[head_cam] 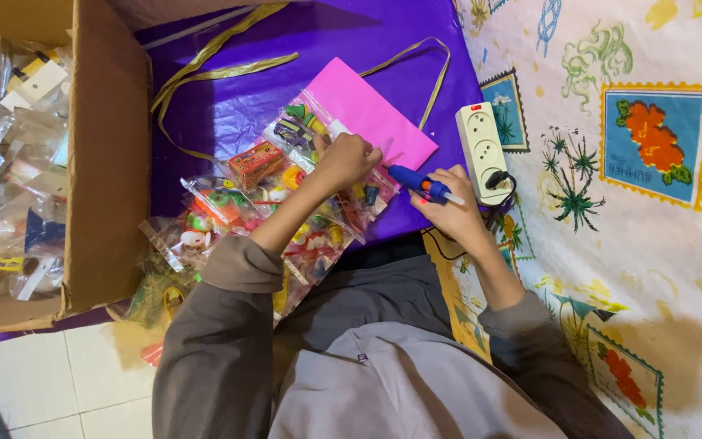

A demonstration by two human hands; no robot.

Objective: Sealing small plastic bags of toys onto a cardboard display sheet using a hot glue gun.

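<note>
Pink card (371, 114) just beyond left hand (347, 158), on purple sheet (237, 106) w/ gold ribbon (221, 73). Blue glue gun (416, 182) w/ orange trigger in right hand (452, 213); white power strip (483, 152) beside it.

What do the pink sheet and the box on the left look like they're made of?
Pink sheet: looks like matte paper or thin card, flat with crisp edges and no shine. Box: brown corrugated cardboard, by its dull walls and thick cut edges.

A blue glue gun (420, 184) with an orange trigger is lying tilted in the right hand at frame centre, nozzle pointing left at a pink card (375, 114) topping clear packets of colourful toys (286, 195), spreading lower left over purple cloth
</note>
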